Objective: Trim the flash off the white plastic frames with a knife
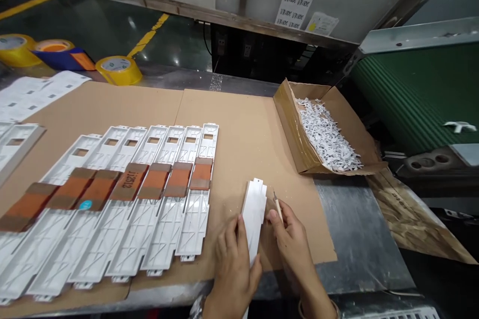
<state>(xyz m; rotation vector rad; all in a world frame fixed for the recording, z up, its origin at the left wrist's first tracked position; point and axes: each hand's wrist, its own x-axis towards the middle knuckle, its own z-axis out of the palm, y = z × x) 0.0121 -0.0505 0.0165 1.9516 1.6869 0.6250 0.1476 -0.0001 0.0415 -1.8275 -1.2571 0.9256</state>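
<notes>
My left hand [235,259] is wrapped round a long white plastic strip [255,207], smooth face up, tilted over the front edge of the cardboard. Just right of the strip, my right hand [294,239] pinches a thin pale-handled tool [277,205] with a dark pointed tip. The tip points away from me and does not touch the strip. To the left, several white ribbed panels [192,219] lie side by side, with orange and brown blocks [201,174] across them.
An open cardboard box [295,134] of small white pieces stands at the right. Yellow tape rolls [119,71] and printed sheets [33,94] lie at the back left. Brown paper [415,219] and a green ribbed belt [422,94] are further right.
</notes>
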